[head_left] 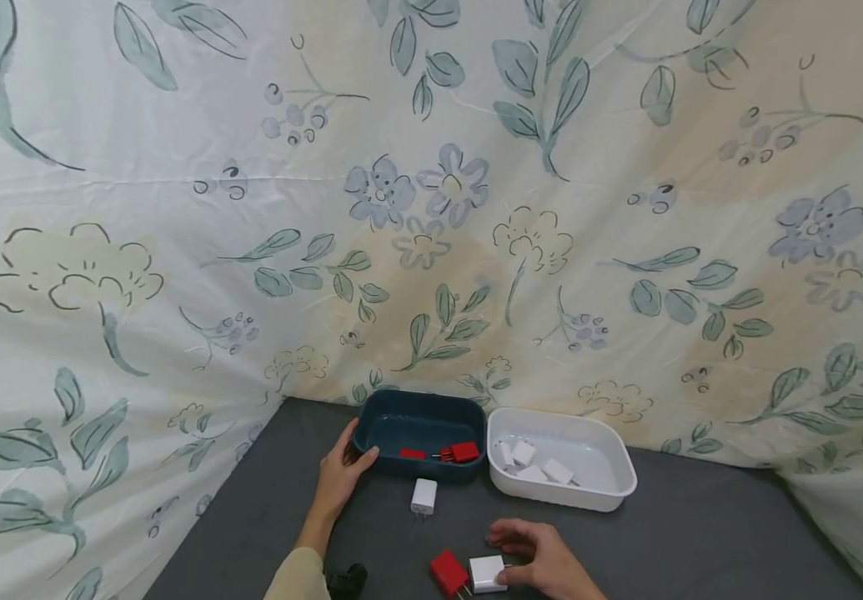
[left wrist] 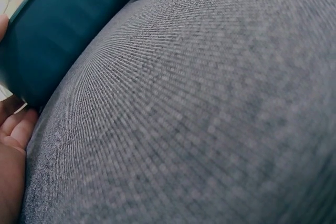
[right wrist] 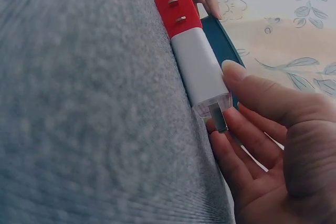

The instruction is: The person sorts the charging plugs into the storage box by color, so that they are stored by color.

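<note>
My left hand (head_left: 340,475) holds the left end of a dark teal bin (head_left: 386,467), thumb at its front and fingers along its side. Inside that bin lie a red wall charger (head_left: 465,452) and another red piece (head_left: 412,454). Near the front of the table, my right hand (head_left: 544,560) reaches around the pronged end of a white wall charger (head_left: 487,575). The thumb is close to the charger's edge, and the fingers are spread apart beyond the metal prongs (right wrist: 218,117). Against that white charger lies a red wall charger (head_left: 449,573), prongs showing.
A white bin (head_left: 604,496) with several white chargers (head_left: 557,471) stands right of the teal bin. One more white charger (head_left: 423,497) lies in front of the teal bin. A black object (head_left: 347,582) is by the left sleeve. Patterned cloth (head_left: 431,317) hangs behind the grey table (head_left: 266,500).
</note>
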### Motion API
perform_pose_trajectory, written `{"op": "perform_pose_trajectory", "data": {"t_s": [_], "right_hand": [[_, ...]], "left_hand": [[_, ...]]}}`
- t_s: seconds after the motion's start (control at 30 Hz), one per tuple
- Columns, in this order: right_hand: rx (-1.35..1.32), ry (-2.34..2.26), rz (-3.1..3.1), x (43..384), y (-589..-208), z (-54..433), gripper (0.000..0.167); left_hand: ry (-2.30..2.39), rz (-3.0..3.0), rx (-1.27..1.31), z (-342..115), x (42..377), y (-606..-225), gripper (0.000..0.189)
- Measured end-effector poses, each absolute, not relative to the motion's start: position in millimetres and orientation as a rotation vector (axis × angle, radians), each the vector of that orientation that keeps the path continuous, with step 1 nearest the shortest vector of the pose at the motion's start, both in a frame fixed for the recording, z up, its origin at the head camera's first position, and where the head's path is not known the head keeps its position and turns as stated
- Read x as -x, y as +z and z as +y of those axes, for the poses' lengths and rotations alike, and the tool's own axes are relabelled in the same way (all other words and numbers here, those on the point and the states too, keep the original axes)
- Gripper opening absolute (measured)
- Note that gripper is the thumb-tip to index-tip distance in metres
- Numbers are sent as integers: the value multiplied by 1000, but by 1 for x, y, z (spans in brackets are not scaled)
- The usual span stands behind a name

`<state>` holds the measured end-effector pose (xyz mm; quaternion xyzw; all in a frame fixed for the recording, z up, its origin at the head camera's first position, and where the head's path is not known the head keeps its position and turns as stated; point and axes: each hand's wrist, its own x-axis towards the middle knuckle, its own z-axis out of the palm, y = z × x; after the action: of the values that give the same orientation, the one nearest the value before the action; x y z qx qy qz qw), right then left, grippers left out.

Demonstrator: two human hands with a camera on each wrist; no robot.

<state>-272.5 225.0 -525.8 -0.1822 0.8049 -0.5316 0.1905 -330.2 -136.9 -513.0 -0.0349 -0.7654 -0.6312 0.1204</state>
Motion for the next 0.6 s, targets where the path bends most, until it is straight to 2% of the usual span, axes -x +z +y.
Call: {"op": "perform_pose_trajectory", "data": {"t_s": [0.6], "right_hand": [[600, -1497, 2182, 271, -527, 231, 59]], "left_hand": [[-1851, -2231, 103, -137, 331, -513, 74]]}}
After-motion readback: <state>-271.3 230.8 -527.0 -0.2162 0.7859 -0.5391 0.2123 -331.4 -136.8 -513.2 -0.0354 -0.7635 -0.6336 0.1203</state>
